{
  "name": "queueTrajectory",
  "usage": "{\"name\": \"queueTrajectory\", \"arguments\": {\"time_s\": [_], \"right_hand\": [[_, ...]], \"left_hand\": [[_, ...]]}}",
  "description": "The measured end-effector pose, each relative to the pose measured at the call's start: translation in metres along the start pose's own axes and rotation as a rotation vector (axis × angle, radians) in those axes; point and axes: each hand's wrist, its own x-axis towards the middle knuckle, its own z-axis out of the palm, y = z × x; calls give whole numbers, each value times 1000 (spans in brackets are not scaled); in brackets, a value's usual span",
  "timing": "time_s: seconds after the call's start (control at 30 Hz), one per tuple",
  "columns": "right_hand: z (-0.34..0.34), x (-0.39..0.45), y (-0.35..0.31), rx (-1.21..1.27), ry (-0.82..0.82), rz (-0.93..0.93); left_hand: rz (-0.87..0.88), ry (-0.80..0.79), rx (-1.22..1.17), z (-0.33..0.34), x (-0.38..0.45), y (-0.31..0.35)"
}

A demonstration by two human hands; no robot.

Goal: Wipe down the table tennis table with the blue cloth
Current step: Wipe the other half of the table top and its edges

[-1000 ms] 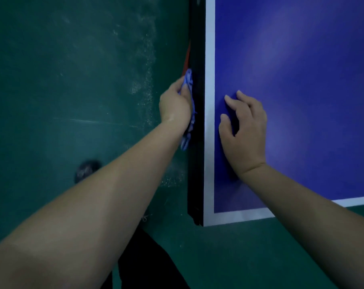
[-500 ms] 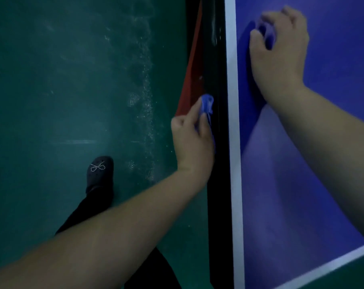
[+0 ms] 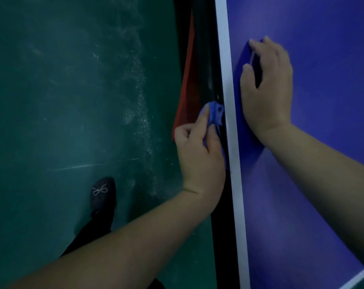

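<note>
While the blue cloth (image 3: pixel 214 114) is held bunched in the left hand (image 3: pixel 200 155) against the table's black side edge (image 3: pixel 206 65), the right hand (image 3: pixel 266 86) is rested loosely curled on the table top (image 3: pixel 323 142), empty; edge-wiping appears underway, and further sliding along it is probably called for.

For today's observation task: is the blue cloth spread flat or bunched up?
Bunched up: the blue cloth is crumpled in the left hand, which grips it against the table's black edge.

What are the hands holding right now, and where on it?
The left hand grips the bunched blue cloth by its lower part, against the table's black side edge. The right hand holds nothing, resting on the tabletop.
</note>
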Motion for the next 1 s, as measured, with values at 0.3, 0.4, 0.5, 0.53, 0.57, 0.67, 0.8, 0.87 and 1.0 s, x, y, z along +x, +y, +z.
{"name": "queueTrajectory", "arguments": {"time_s": [0.3,0.4,0.5,0.53,0.57,0.67,0.8,0.87,1.0], "right_hand": [[-1,-2,-3,25,11,20],[-1,-3,-2,21,4,17],[-1,-4,-4,35,9,14],[0,-4,-5,40,10,16],[0,-3,-5,43,11,18],[-2,-2,-5,49,10,24],[-2,-3,-5,51,-5,26],[-2,-3,-4,52,-4,27],[-3,-2,-5,53,-1,26]], "left_hand": [[-158,-14,25,10,58,0],[-79,-4,-3,1,9,2],[-5,18,60,11,49,8],[3,29,60,15,69,11],[4,32,43,19,84,13],[16,23,41,16,71,9],[13,-55,71,-5,9,-15],[15,-32,81,-2,22,-10],[10,26,91,21,99,14]]}}
